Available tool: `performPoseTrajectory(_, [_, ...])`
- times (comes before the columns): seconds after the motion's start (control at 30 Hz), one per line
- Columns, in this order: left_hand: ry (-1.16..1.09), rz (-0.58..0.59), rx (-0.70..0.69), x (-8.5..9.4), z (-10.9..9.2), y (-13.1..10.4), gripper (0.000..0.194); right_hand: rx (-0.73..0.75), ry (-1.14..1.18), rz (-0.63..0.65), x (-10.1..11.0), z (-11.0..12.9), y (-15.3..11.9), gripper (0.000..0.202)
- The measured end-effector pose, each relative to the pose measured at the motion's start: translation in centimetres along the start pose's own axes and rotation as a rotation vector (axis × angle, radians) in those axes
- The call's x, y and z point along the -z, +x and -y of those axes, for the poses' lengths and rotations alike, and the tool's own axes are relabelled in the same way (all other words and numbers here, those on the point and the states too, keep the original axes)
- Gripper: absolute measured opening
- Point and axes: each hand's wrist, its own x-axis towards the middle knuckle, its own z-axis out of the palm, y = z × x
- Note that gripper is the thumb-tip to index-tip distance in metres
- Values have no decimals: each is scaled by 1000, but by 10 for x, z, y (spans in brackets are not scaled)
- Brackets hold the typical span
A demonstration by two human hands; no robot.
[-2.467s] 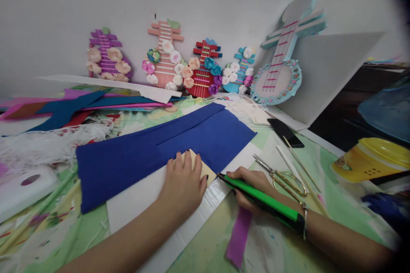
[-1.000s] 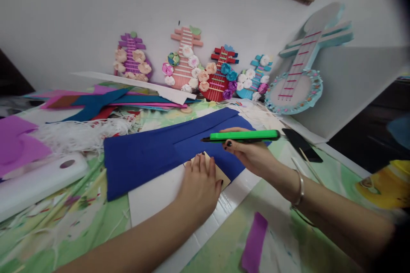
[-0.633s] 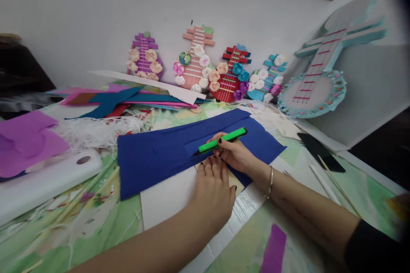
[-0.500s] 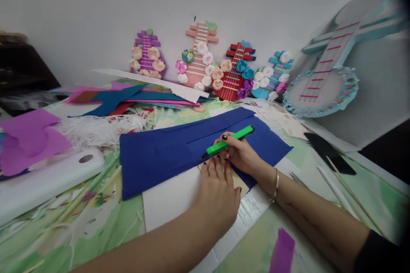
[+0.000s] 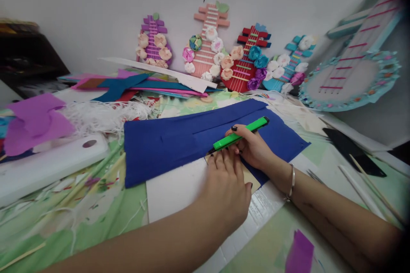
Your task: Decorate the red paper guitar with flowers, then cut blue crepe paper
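Note:
My right hand (image 5: 251, 147) is closed around a bright green utility knife (image 5: 240, 133), held slantwise. The knife's dark tip points left and down, at the lower edge of a dark blue sheet (image 5: 153, 140). My left hand (image 5: 226, 187) lies flat, its fingertips just below the knife. Under it is a pale yellow card (image 5: 253, 179), partly hidden by both hands. Beneath the card, a white board (image 5: 166, 194) reaches under the blue sheet. Whether the blade touches anything is hard to make out.
Decorated paper-flower guitars, including a pink one (image 5: 206, 55), lean on the wall. White shredded strips (image 5: 105, 113) and a long white plastic piece (image 5: 57, 164) lie left. At the right are a black flat piece (image 5: 352, 151) and a wooden stick (image 5: 374, 185).
The camera view has shifted, so most things sit farther right and higher. Both hands keep nearly the same place over the blue sheet, the knife still in my right hand.

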Motion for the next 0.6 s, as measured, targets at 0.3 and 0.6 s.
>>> performPoseTrajectory(0.3, [19,20,-1,5,0,1,66,12,3,9,2,-1,0,19])
performPoseTrajectory(0.6, [46,2,0,7,0,0,66,2,-43,27,3,-3,0,18])
